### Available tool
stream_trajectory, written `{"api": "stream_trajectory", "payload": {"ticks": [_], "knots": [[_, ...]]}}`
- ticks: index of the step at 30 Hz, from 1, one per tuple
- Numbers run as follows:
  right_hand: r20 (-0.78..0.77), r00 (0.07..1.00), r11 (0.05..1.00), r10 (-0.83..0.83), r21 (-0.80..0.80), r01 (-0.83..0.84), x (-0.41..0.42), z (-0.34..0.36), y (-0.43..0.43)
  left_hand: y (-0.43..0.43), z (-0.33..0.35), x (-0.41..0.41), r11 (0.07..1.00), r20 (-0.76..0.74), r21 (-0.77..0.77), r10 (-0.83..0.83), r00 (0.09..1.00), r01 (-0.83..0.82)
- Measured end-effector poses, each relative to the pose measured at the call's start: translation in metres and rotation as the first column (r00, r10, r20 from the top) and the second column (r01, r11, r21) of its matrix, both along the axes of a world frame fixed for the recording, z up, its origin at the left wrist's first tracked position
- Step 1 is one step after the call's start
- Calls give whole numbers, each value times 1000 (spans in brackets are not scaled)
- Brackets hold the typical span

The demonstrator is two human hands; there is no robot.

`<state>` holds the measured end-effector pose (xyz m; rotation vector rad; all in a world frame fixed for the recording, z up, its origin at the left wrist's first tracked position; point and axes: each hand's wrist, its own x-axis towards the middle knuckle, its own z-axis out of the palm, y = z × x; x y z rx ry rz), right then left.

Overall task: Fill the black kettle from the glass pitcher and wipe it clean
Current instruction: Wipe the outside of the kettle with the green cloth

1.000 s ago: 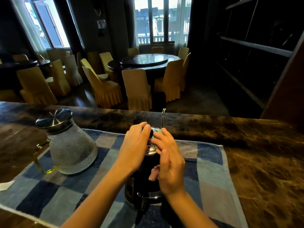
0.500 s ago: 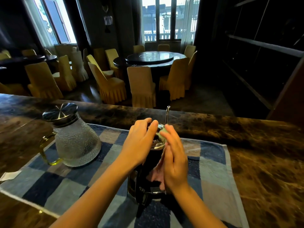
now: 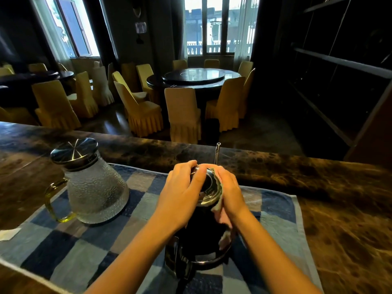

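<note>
The black kettle stands upright on a blue checked towel, its shiny lid showing between my hands and its thin spout rising behind. My left hand grips the lid's left side from above. My right hand presses a pale pink and green cloth against the kettle's right side. The glass pitcher with a steel lid and yellow handle stands on the towel to the left, apart from both hands.
The towel lies on a dark marble counter. A white paper scrap lies at the towel's left edge. Beyond the counter are round tables with yellow-covered chairs. Dark shelving fills the right.
My right hand with the cloth has slid up from the kettle's body toward the lid's rim. My left hand stays on the lid. The pitcher has not moved.
</note>
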<state>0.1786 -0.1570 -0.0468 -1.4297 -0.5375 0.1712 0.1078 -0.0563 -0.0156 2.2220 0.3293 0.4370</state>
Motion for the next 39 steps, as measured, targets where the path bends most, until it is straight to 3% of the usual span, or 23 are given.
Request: {"api": "stream_trajectory", "payload": {"ticks": [3, 7, 13, 16, 21, 24, 27, 30, 32, 35, 37, 39], "knots": [[-107, 994, 998, 23, -60, -30, 5, -7, -5, -1, -2, -7, 992, 47, 124, -30, 998, 24], [-261, 965, 999, -9, -47, -4, -11, -54, -17, -3, -1, -6, 991, 54, 130, -36, 998, 29], [-367, 872, 942, -323, -33, 335, -76, -76, -19, -4, 2, -7, 994, 55, 106, -5, 998, 0], [-540, 740, 874, -401, 15, 485, -97, -74, -13, -5, 4, -9, 995, 61, 96, -10, 998, 4], [-750, 613, 826, -246, 169, 538, -116, -55, -30, -4, 4, -9, 995, 65, 103, -19, 998, 12], [-810, 584, 812, -61, 300, 501, -119, -39, -43, -4, 3, -13, 978, 136, 209, -36, 990, 7], [-791, 581, 798, 194, 472, 376, -117, -5, -62, -8, 9, -19, 930, 290, 368, -118, 950, 3], [-609, 670, 717, 424, 678, 162, -103, 39, -74, -15, 20, -35, 929, 435, 361, -248, 866, 85], [-481, 697, 621, 532, 781, 65, -88, 58, -74, -23, 22, -48, 946, 471, 256, -301, 829, 198], [-407, 701, 557, 585, 831, 18, -71, 74, -65, -38, 29, -58, 920, 344, -184, -268, 900, 345], [-435, 720, 597, 541, 801, 35, -67, 80, -53, -36, 29, -67, 779, 186, -469, -373, 909, 416], [-474, 755, 689, 453, 723, 40, -67, 83, -42, -31, 31, -68, 706, 122, -617, -352, 928, 349]]}}
